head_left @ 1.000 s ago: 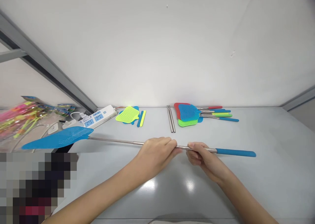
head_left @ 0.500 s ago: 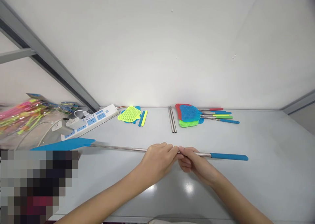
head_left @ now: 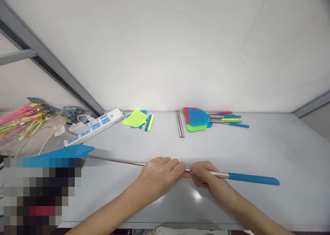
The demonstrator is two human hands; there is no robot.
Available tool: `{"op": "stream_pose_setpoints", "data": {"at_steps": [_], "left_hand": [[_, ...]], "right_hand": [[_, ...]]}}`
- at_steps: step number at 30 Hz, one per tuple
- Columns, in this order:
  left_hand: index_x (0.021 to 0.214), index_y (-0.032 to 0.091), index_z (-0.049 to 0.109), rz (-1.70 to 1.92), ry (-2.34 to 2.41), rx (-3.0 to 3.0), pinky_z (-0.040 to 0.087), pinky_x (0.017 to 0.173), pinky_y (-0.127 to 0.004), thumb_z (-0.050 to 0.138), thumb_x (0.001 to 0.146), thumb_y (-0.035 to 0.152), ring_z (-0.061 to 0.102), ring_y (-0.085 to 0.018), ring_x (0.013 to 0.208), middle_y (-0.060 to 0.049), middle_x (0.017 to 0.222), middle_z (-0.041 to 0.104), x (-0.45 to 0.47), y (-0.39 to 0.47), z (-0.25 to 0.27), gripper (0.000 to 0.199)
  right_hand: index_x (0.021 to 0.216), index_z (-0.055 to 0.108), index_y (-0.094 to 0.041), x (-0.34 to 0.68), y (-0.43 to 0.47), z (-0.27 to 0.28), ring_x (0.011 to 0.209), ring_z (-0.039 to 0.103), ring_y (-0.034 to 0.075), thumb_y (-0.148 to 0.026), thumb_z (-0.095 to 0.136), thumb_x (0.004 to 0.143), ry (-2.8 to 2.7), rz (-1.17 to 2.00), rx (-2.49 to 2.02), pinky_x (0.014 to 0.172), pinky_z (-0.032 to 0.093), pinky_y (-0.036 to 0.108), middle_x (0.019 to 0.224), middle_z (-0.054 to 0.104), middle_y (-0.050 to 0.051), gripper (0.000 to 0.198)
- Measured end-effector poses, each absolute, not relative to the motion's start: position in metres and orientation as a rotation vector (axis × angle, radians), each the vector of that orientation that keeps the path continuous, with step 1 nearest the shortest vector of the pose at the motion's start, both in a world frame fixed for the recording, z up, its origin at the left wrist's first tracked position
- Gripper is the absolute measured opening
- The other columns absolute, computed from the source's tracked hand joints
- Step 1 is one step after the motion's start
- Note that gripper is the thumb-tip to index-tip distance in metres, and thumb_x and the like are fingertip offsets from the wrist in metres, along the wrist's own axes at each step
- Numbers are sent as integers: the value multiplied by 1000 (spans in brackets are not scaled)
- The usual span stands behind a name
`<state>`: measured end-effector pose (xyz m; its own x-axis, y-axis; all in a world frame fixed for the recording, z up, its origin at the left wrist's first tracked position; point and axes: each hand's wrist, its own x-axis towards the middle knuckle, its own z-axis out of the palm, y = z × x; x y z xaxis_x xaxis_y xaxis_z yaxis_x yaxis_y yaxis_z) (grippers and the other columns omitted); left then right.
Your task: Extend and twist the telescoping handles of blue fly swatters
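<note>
A long telescopic fly swatter (head_left: 254, 179) lies across both my hands, its steel rod drawn out, the blue handle at the right and the blue mesh head at the left. My left hand (head_left: 165, 173) is wrapped over the middle of the rod. Just right of it, my right hand (head_left: 206, 174) pinches the thicker part of the rod near the handle. A short stretch of bare rod shows between the two hands. Part of the head is covered by a pixelated area at the lower left.
Assembled swatters (head_left: 198, 118) in red, blue and green are stacked at the back. Left of them lie two steel tubes (head_left: 180, 125), loose grips (head_left: 151, 122) and a yellow swatter head (head_left: 135, 118) over a blue one. A power strip (head_left: 95, 126) and bagged goods (head_left: 28, 119) are farther left.
Both hands have come down toward me with the swatter. Its handle end has swung lower and farther right, and a little more rod shows between the hands.
</note>
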<state>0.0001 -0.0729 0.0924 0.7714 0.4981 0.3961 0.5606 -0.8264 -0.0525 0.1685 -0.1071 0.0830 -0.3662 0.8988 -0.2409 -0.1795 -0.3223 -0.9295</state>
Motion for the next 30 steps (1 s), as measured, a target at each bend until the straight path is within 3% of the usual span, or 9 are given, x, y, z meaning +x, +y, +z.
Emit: {"op": "stream_pose_setpoints", "data": {"at_steps": [30], "left_hand": [[65, 19, 41, -447, -737, -2887, 23, 42, -24, 38, 82, 32, 44, -8, 43, 6, 51, 48, -7, -75, 113, 21]], "right_hand": [[49, 24, -17, 186, -122, 92, 48, 16, 9, -45, 37, 79, -1354, 1682, -1256, 47, 13, 26, 50, 18, -4, 43]]}}
